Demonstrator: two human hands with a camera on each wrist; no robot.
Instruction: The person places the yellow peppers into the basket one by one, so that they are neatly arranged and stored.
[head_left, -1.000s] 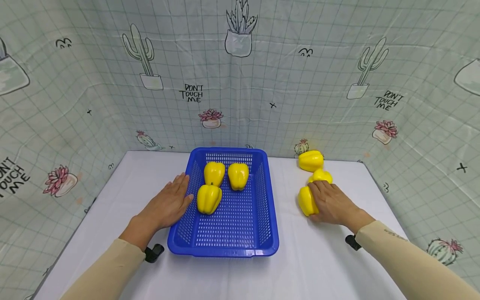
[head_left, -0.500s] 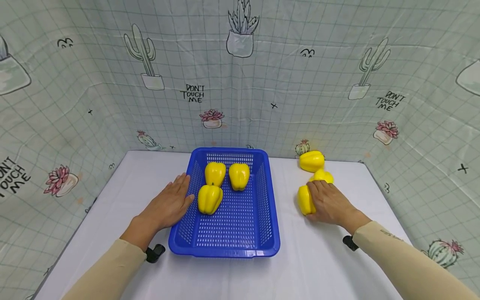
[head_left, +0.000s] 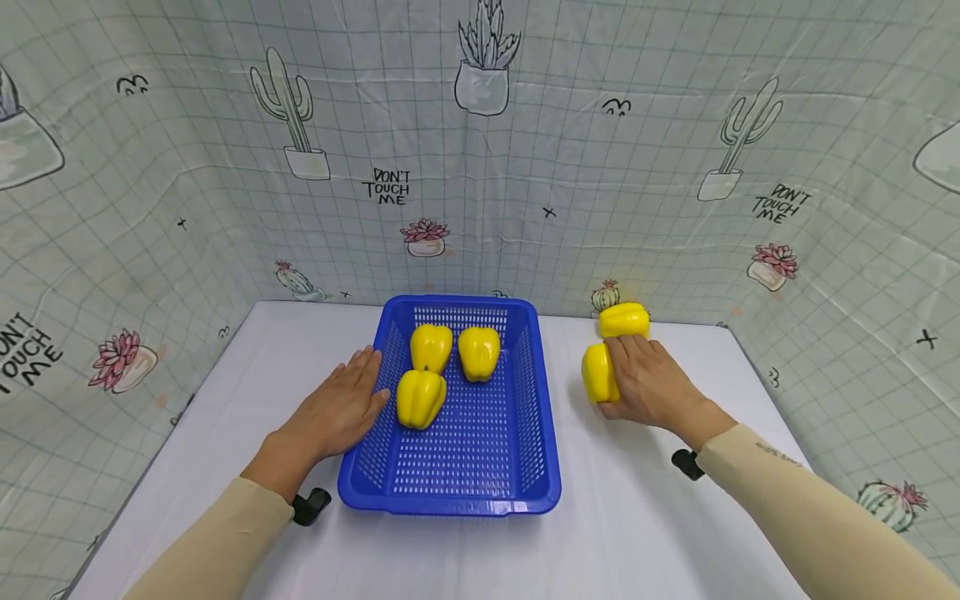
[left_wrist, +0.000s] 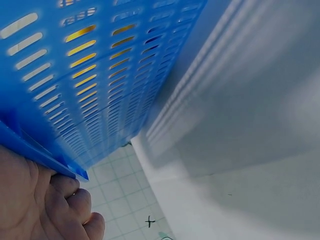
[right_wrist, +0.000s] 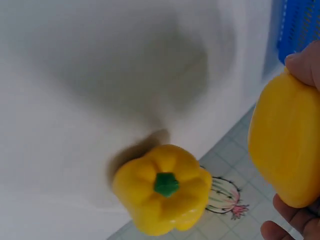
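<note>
A blue slotted basket point(head_left: 543, 433) stands mid-table with three yellow peppers in it: one at the front left point(head_left: 420, 397), two at the back point(head_left: 431, 346) point(head_left: 479, 352). My left hand point(head_left: 341, 404) lies flat against the basket's left rim, fingers straight. In the left wrist view its fingertips point(left_wrist: 75, 200) touch the rim of the basket wall point(left_wrist: 100, 75). My right hand point(head_left: 637, 379) grips a yellow pepper point(head_left: 597, 372) just above the table, right of the basket. In the right wrist view the held pepper point(right_wrist: 285, 150) is at the right edge.
Another yellow pepper point(head_left: 624, 319) lies at the back right near the cactus-print backdrop. The right wrist view shows a loose pepper point(right_wrist: 162, 195) with a green stem on the white table point(right_wrist: 100, 75). Black clamps point(head_left: 309, 505) point(head_left: 686, 463) sit by each forearm.
My right hand has lifted its pepper off the table and carried it back and left, toward the basket, now covering the pepper that lay behind it. The left hand has stayed put.
</note>
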